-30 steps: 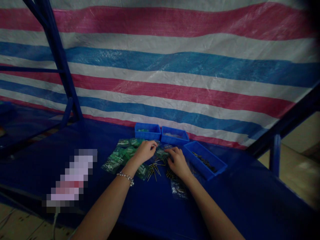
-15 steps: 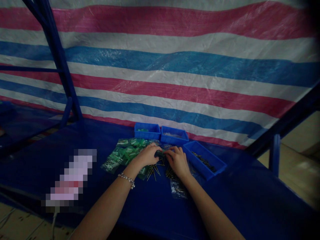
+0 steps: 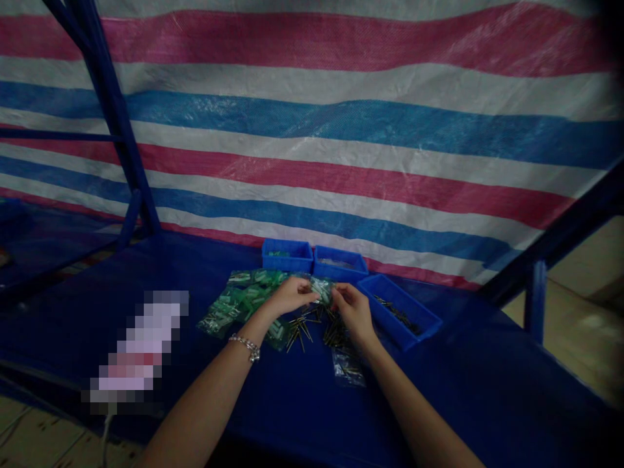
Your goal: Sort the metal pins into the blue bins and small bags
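Between my two hands a small clear plastic bag (image 3: 322,290) with pale green pieces in it is stretched. My left hand (image 3: 292,296), with a bracelet at the wrist, pinches the bag's left edge. Its right edge is pinched by the fingers of my right hand (image 3: 353,309). Below them lie loose metal screws (image 3: 299,331), dark and brass-coloured; a second heap of screws (image 3: 334,335) is beside my right hand. Nearer to me lies another clear bag (image 3: 348,368) with thin pieces inside. Left of my left hand spreads a pile of bags with green plugs (image 3: 234,302).
Two blue bins, one with green pieces (image 3: 287,263) and one with clear pieces (image 3: 340,268), stand at the back. A third blue bin (image 3: 385,315) with screws is at right. A striped tarp (image 3: 312,162) hangs behind the blue table (image 3: 287,409). A blurred-out object lies at left.
The bag between my hands has come into clear view, spread and raised. My hands have turned and moved slightly apart, uncovering more of the screws.
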The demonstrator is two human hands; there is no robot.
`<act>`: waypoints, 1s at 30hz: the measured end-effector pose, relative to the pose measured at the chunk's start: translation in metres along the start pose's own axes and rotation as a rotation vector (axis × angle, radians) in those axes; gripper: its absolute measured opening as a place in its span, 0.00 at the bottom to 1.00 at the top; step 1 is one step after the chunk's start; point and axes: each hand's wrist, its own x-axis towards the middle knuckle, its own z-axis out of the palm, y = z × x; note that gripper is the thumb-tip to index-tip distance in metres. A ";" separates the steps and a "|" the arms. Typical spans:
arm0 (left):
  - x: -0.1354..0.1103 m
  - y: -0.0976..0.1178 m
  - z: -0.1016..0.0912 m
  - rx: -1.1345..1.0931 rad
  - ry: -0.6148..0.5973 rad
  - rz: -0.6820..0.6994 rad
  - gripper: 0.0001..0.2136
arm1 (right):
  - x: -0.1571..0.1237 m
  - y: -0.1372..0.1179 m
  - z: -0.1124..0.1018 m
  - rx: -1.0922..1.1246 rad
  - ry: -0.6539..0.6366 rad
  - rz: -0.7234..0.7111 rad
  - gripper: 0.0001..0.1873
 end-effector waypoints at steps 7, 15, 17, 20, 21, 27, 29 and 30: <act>-0.003 0.012 -0.002 -0.045 0.081 -0.073 0.10 | -0.002 -0.006 0.001 0.107 -0.110 0.097 0.16; -0.005 0.018 -0.003 -0.058 0.148 -0.064 0.10 | -0.007 -0.013 0.003 0.141 -0.276 0.180 0.17; -0.006 0.018 -0.003 -0.056 0.152 -0.037 0.10 | -0.008 -0.013 0.004 0.162 -0.288 0.202 0.17; -0.005 0.018 -0.003 -0.064 0.147 -0.003 0.10 | -0.008 -0.011 0.005 0.176 -0.270 0.221 0.15; -0.005 0.018 -0.003 -0.068 0.143 0.007 0.09 | -0.008 -0.010 0.005 0.174 -0.268 0.226 0.15; -0.005 0.018 -0.002 -0.085 0.119 0.013 0.08 | -0.007 -0.009 0.005 0.162 -0.266 0.245 0.15; -0.005 0.019 -0.002 -0.092 0.127 -0.003 0.07 | -0.007 -0.010 0.004 0.162 -0.266 0.234 0.15; -0.006 0.020 -0.001 -0.098 0.128 -0.013 0.07 | -0.007 -0.011 0.004 0.162 -0.267 0.226 0.15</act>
